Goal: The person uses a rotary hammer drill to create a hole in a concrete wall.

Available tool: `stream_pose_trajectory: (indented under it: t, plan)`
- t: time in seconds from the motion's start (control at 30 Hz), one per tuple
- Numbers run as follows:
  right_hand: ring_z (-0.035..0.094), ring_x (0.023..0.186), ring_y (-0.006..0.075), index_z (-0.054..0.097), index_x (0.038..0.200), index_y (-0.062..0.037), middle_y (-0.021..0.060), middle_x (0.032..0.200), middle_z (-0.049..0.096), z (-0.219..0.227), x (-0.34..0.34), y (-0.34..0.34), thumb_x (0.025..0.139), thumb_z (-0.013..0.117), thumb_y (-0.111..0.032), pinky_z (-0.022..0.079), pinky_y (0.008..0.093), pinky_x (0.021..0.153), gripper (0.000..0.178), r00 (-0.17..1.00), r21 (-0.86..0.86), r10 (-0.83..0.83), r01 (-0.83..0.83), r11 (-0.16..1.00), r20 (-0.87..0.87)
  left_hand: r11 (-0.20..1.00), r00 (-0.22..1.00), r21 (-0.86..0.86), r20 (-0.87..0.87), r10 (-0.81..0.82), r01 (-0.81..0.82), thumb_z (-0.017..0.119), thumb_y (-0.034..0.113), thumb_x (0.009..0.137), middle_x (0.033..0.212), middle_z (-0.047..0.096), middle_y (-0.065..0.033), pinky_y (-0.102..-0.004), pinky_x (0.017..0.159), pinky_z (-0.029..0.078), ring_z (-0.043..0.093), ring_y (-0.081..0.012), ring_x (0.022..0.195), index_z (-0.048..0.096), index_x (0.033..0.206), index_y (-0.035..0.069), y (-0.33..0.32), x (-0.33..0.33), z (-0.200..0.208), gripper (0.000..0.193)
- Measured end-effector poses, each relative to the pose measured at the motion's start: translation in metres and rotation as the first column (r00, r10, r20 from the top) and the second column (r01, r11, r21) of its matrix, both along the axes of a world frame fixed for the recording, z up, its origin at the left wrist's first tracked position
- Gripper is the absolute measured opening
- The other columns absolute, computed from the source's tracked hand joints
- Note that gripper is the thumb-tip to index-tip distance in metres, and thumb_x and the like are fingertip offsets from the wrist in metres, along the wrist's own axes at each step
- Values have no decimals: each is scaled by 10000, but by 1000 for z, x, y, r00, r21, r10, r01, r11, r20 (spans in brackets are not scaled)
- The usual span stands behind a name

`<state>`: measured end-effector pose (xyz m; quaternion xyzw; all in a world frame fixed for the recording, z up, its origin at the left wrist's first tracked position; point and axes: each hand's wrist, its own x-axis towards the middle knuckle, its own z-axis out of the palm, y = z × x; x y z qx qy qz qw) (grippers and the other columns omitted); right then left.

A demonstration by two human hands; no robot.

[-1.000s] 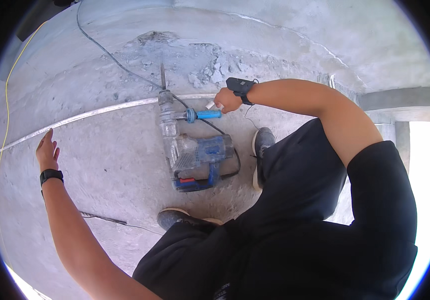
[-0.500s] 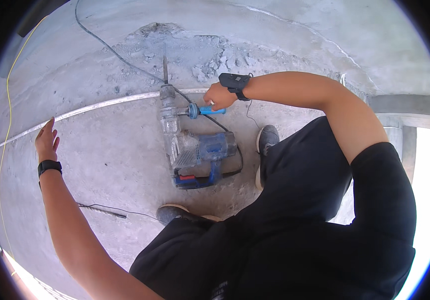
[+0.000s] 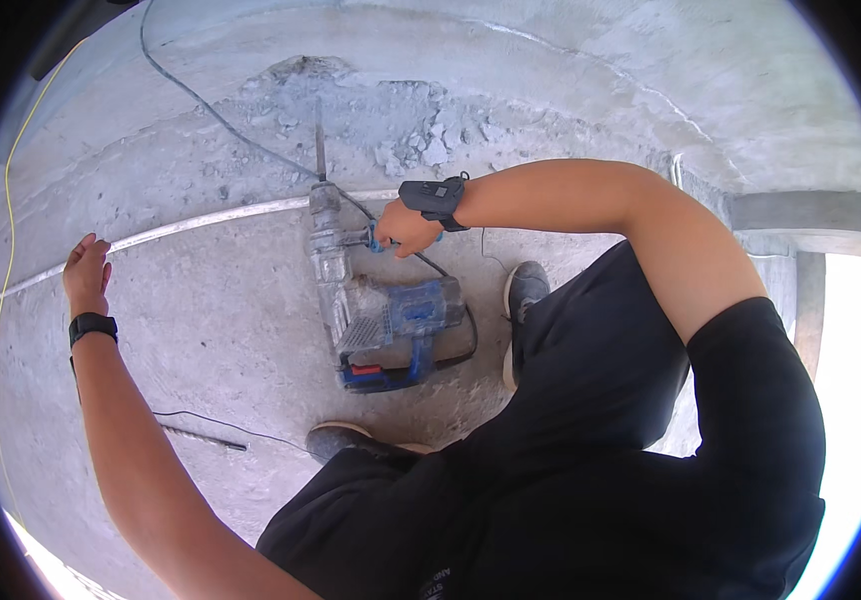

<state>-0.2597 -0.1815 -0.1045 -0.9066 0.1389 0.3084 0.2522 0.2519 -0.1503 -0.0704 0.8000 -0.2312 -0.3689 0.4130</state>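
A dusty rotary hammer (image 3: 336, 275) with a grey metal body and blue housing lies on the concrete floor, its long chisel bit (image 3: 320, 145) pointing away from me toward broken concrete. My right hand (image 3: 409, 230) is closed over its blue side handle (image 3: 375, 240), near the collar; only bits of blue show around the fingers. Far to the left, my left hand (image 3: 87, 272) hangs with loosely bent fingers and holds nothing. It is nearest to a long pale strip (image 3: 221, 213) lying across the floor, which passes behind the tool.
A grey power cable (image 3: 206, 105) runs past the bit and around the tool. Rubble (image 3: 436, 145) lies beyond it. A yellow cord (image 3: 13, 200) hangs at far left. A spiral drill bit (image 3: 206, 438) and thin black wire (image 3: 276, 430) lie near my shoes (image 3: 526, 290).
My right hand has slid left along the side handle, toward the collar, and its fingers now cover more of it. The left hand's fingers have bent in slightly. The whole view has shifted a little.
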Motion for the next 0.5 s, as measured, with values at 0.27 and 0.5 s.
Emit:
stream_pose_trajectory:
  t: [0.27, 0.5]
  plan:
    - [650, 843, 347, 643, 1023, -72, 158, 876, 674, -8, -6, -3, 763, 665, -298, 508, 446, 708, 346, 998, -17, 23, -24, 1000, -63, 999, 997, -7, 68, -38, 38, 600, 45, 714, 727, 514, 46, -210, 526, 370, 411, -54, 563, 632, 1122, 89, -4, -19, 5, 412]
    - [648, 796, 356, 646, 924, -65, 163, 831, 666, -23, -21, -22, 736, 684, -297, 504, 445, 659, 301, 999, -102, -35, 31, 994, -36, 999, 998, 3, 44, -48, 48, 607, 85, 751, 826, 566, 40, -208, 633, 429, 491, -55, 700, 633, 1120, 102, -11, -31, 3, 371]
